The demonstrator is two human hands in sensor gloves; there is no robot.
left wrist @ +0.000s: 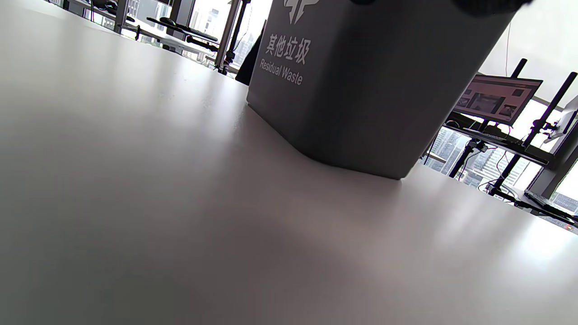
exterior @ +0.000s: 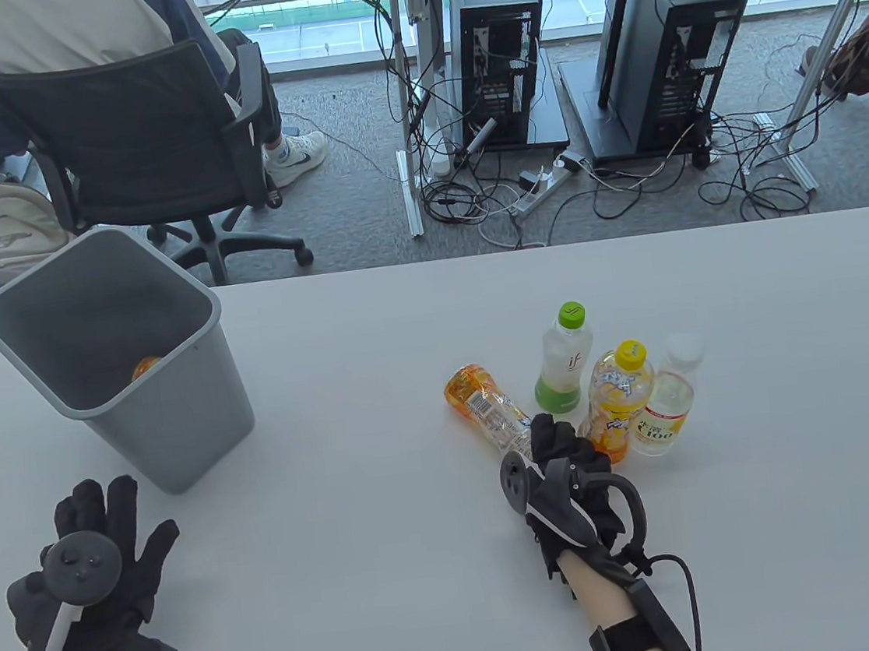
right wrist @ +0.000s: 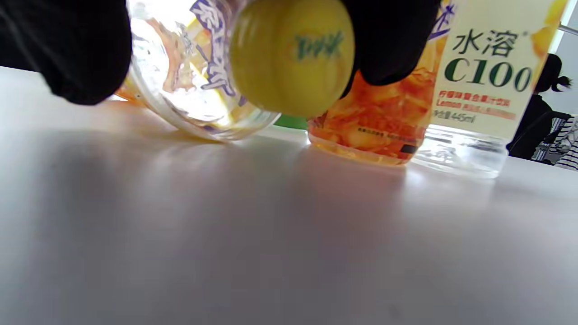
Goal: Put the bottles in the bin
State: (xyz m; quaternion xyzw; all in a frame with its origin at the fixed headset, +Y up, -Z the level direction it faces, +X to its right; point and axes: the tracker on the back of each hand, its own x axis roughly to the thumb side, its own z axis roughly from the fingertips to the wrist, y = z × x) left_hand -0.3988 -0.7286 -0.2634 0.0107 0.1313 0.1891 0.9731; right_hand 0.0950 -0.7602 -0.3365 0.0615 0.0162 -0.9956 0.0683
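Note:
A clear orange-tinted bottle (exterior: 488, 407) with a yellow cap (right wrist: 291, 54) lies on its side on the white table (exterior: 397, 549). My right hand (exterior: 551, 437) grips its cap end, with a gloved finger on each side in the right wrist view (right wrist: 235, 72). Three bottles stand upright just right of it: a green-capped one (exterior: 568, 361), a yellow-capped orange one (exterior: 620, 398) and a white-capped "C100" one (exterior: 667, 402). The grey bin (exterior: 179, 425) stands at the left with an orange bottle (exterior: 146, 367) inside. My left hand (exterior: 102, 536) rests flat and empty in front of the bin, fingers spread.
The bin's near wall (left wrist: 361, 90), marked "Residual Waste", fills the left wrist view. The table's far edge (exterior: 520, 250) runs behind the bottles. Beyond it are an office chair (exterior: 149, 162), computer towers and floor cables.

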